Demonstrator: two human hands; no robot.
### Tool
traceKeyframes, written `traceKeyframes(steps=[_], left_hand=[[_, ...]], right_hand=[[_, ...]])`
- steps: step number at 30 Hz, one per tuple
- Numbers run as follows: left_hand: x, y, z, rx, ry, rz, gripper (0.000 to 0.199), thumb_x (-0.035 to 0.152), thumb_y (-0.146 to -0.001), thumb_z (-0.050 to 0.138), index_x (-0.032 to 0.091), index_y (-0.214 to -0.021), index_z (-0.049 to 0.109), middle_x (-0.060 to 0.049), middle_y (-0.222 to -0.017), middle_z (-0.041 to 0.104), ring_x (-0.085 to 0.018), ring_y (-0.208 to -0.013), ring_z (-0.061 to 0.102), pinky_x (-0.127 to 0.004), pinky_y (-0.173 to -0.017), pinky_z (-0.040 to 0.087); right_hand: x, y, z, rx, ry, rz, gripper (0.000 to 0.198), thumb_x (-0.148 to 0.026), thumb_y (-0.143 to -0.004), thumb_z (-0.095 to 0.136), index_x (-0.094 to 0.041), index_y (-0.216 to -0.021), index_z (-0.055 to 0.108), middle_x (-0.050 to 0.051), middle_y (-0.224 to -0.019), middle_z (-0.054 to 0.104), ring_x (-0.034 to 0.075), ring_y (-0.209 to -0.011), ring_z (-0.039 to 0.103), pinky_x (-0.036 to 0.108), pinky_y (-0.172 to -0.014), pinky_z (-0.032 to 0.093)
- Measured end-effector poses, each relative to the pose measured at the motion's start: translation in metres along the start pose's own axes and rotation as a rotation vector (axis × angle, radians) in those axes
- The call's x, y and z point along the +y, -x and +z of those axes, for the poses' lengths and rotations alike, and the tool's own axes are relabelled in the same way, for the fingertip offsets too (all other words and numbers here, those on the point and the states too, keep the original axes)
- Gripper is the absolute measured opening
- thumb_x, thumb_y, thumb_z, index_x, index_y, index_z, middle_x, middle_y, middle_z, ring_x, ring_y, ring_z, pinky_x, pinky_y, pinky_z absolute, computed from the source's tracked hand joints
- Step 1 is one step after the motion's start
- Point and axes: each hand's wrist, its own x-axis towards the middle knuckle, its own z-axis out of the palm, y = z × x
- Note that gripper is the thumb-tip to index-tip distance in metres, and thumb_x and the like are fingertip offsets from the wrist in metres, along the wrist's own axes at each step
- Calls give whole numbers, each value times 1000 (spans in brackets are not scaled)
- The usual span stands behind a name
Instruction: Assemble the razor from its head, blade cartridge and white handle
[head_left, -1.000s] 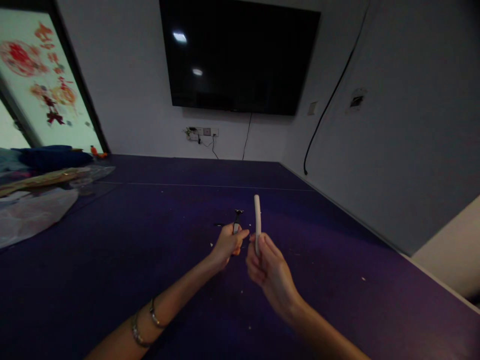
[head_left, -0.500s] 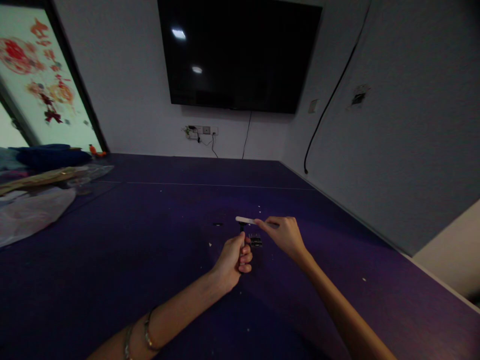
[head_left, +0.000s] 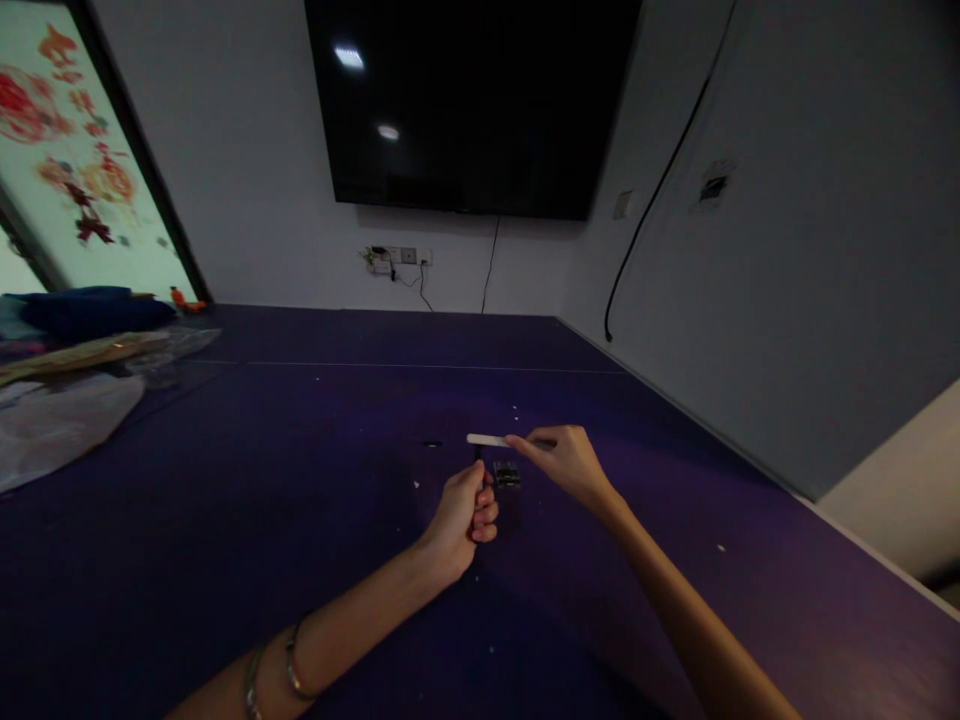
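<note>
The grip of the left hand (head_left: 454, 517) is closed round a dark handle (head_left: 478, 454), which stands roughly upright, its upper part showing above the thumb and a little of its lower end below the fist. Just over the top of this handle lies the white rod (head_left: 485, 440), held almost level; whether the two touch cannot be told from this angle. The grip of the right hand (head_left: 568, 463) is pinched on the rod at its right end, so the free, rounded end points left, above the left fist and slightly beyond it. Under the rod, just right of the left fingers, a small dark item with a clear look (head_left: 507, 475) rests on the purple surface (head_left: 315, 540), near both hands but apart from the right one. A thin black strip (head_left: 433, 443) lies to the left of the rod's tip, and a white scrap (head_left: 417, 484) sits nearer the person, left of the left fist. Two bracelets (head_left: 294, 660) circle the left forearm.
</note>
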Motion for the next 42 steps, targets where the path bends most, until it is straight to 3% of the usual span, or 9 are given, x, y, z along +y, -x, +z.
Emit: traceKeyframes(steps=[6,12,17,23,29,37,42], left_hand=[[-2,-3,-3,-4,-16,20,20,31,-87,45,17,-72,44,9,-47,30,-2,-32,22,-15,-34,8],[-9,-5,-3,7,-44,-1,21,33,-86,48,18,-73,43,10,-46,31,-2,-31,22,-16,-35,7],[-7,-6,-6,0,-25,6,24,37,-83,53,18,-71,43,10,-46,31,-1,-32,23,-16,-35,7],[-8,-5,-5,-15,-53,34,22,36,-83,52,17,-72,44,10,-46,30,-2,-32,20,-16,-34,7],[-4,-4,-4,3,-49,31,22,33,-85,48,17,-71,44,10,-46,29,-2,-32,21,-16,-33,8],[-7,-1,-3,-41,-47,45,23,35,-83,52,18,-71,43,10,-47,30,-2,-32,21,-15,-33,8],[-5,-2,-2,-64,-50,110,29,42,-78,58,18,-70,43,10,-47,29,-2,-33,20,-15,-32,8]], right_hand=[[15,-2,-7,-51,21,72,57,-65,-75,46,-16,-54,67,0,-45,51,11,-47,47,23,-47,28],[9,-1,-1,-41,-1,23,55,-64,-76,46,-17,-58,69,0,-47,53,11,-48,48,23,-48,28],[24,-3,-1,-74,10,98,58,-66,-73,46,-16,-54,67,0,-45,50,11,-46,46,23,-46,26],[15,-2,6,-52,-53,56,57,-65,-75,45,-16,-55,66,0,-48,50,11,-49,46,22,-47,28],[37,-3,3,-69,-28,132,58,-66,-72,47,-15,-50,63,-1,-45,46,10,-46,43,22,-46,27],[14,-2,11,-99,-170,96,55,-63,-74,47,-15,-54,64,-2,-47,48,9,-47,42,22,-45,27],[38,-6,2,-110,-146,179,57,-67,-69,50,-15,-51,63,-2,-44,46,9,-43,39,22,-42,25]])
